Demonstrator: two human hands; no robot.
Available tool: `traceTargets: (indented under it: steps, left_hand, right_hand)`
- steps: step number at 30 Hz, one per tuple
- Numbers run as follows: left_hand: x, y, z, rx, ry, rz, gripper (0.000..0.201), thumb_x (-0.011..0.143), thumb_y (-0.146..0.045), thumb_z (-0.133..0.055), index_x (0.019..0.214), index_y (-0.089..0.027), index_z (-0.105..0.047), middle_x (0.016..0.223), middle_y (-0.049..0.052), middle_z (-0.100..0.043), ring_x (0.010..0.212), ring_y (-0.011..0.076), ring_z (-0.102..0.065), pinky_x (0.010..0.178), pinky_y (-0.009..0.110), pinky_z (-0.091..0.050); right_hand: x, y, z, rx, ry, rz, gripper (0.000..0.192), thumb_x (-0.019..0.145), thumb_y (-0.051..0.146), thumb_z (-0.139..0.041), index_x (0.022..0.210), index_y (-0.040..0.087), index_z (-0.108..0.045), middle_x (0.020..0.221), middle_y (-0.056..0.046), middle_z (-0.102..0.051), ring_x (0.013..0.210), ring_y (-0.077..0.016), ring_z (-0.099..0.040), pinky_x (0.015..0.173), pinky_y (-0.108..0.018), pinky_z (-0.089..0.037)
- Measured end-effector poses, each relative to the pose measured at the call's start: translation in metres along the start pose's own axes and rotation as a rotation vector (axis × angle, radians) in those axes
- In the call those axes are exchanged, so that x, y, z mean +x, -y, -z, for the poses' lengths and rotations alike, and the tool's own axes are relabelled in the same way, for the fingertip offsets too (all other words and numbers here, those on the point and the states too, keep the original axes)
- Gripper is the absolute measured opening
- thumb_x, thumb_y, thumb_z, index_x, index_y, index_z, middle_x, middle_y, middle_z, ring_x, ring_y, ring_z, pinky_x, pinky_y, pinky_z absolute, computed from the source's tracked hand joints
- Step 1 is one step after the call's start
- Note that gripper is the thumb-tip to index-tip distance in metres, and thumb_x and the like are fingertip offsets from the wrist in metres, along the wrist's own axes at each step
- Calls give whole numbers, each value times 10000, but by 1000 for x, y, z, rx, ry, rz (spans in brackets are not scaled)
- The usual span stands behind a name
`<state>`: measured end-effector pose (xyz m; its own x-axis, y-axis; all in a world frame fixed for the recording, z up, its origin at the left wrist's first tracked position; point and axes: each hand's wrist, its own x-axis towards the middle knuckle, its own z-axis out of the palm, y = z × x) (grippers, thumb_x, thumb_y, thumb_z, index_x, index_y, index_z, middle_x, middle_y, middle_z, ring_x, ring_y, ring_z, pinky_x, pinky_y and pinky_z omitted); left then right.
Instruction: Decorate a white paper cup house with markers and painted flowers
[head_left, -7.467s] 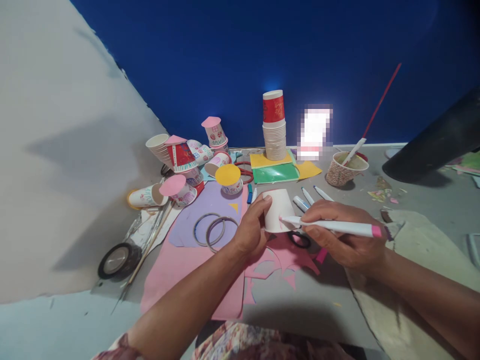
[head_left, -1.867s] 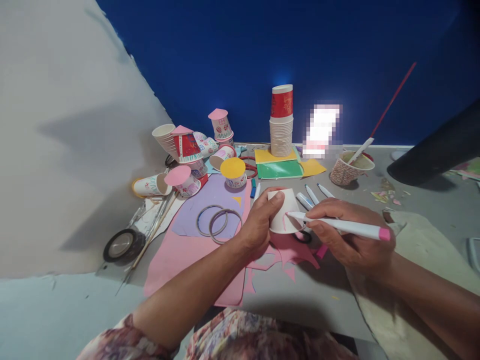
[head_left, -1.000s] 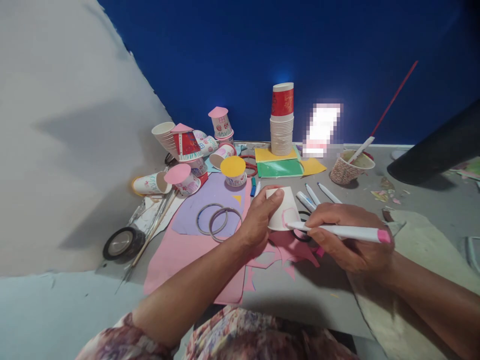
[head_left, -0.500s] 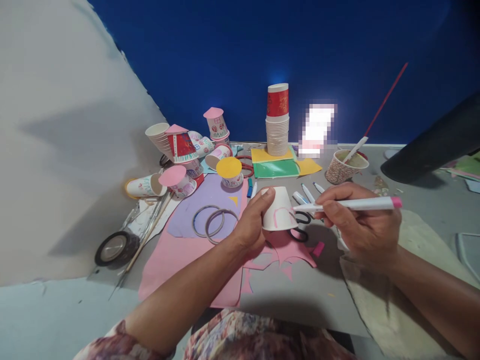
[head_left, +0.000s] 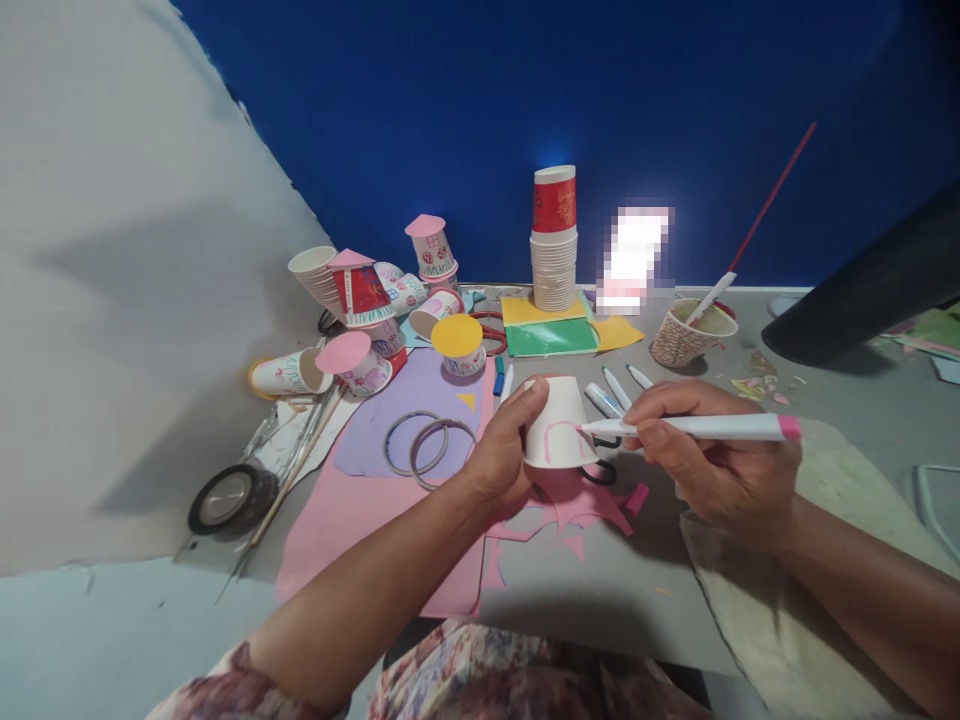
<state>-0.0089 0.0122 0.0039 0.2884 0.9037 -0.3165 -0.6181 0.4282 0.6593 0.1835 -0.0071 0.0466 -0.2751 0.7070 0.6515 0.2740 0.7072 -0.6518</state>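
My left hand (head_left: pixel 507 445) grips a white paper cup (head_left: pixel 556 408), held upside down with its rim at the bottom. A pink arch-like outline is drawn on the cup's side. In my right hand (head_left: pixel 716 460) is a white marker (head_left: pixel 697 428) with a pink end, its tip touching the cup at the outline's right side. Black-handled scissors (head_left: pixel 598 472) lie partly hidden behind the cup. Close by are pink paper scraps (head_left: pixel 589 500) and a pink marker cap (head_left: pixel 637 499).
Several decorated cups (head_left: pixel 358 362) stand and lie at the left. A tall cup stack (head_left: pixel 555 270) stands at the back on coloured paper. Two grey rings (head_left: pixel 442 447) rest on purple paper (head_left: pixel 375 440). A patterned cup (head_left: pixel 675 340) holds brushes; a cloth (head_left: pixel 750 600) lies right.
The marker tip has moved slightly left and down along the cup. The outline's top line now reaches across to a right side. The cup is turned a little.
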Motion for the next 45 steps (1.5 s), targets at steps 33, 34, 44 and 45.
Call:
traceTargets:
  steps: [33,34,44,45]
  left_hand:
    - [-3,5,-1,150,33,-139,543,756,-584,-884,1036,-180,-653,767,-3,-663,686,189,-661,647,288,-498]
    - [-3,6,-1,144,34,-129,546,755,-594,-882,1033,-182,-657,764,0,-663,702,201,-674,664,300,-510]
    - [-1,4,0,62,34,-56,575,704,-612,-907,1017,-185,-683,797,0,-639,691,182,-645,680,316,-542]
    - [-1,4,0,53,30,-37,588,700,-615,-908,1033,-185,-684,803,1,-641,694,185,-649,684,319,-546]
  right_hand:
    - [4,1,-1,-105,87,105,101,986,175,-642,912,225,-690,734,-20,-763,605,-167,-711,571,-286,-537]
    - [4,0,-1,-97,93,98,110,992,180,-637,907,228,-688,724,-19,-759,593,-166,-705,566,-287,-535]
    - [3,1,1,-56,109,64,170,1022,202,-613,871,240,-682,695,-8,-735,543,-153,-664,526,-288,-518]
    - [3,1,0,-44,129,64,170,1018,193,-609,868,238,-675,699,-5,-731,533,-146,-652,511,-282,-506]
